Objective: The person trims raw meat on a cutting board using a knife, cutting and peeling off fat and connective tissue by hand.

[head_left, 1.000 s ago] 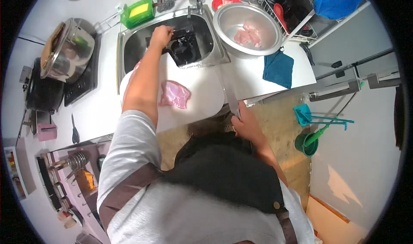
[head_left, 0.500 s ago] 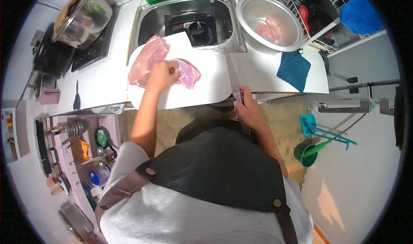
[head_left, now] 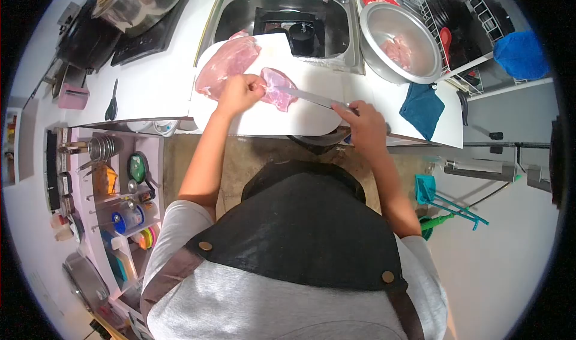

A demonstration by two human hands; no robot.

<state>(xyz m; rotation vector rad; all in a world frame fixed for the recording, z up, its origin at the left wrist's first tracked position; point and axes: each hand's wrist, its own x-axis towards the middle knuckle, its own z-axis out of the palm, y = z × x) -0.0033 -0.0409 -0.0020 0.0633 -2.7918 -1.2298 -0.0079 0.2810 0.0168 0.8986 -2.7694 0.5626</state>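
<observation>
My left hand (head_left: 240,94) is closed on the left edge of a small pink piece of meat (head_left: 278,89) lying on the white cutting board (head_left: 300,119). My right hand (head_left: 365,124) grips the handle of a long knife (head_left: 312,97). The blade points left, and its tip lies over the small piece, near my left fingers. Beyond my left hand, a larger piece of meat (head_left: 227,65) rests on the board's left side.
Behind the board is the sink (head_left: 355,46) with a black tray (head_left: 264,25) in it. To the right stand a metal bowl (head_left: 375,52) with meat pieces, a blue cloth (head_left: 422,111) and a dish rack (head_left: 474,79). Scissors (head_left: 111,107) and a pot (head_left: 135,10) are at left.
My left hand has come from the sink to the small piece and closed on its edge. My right hand has raised the knife from the board's right edge and brought the blade over the meat.
</observation>
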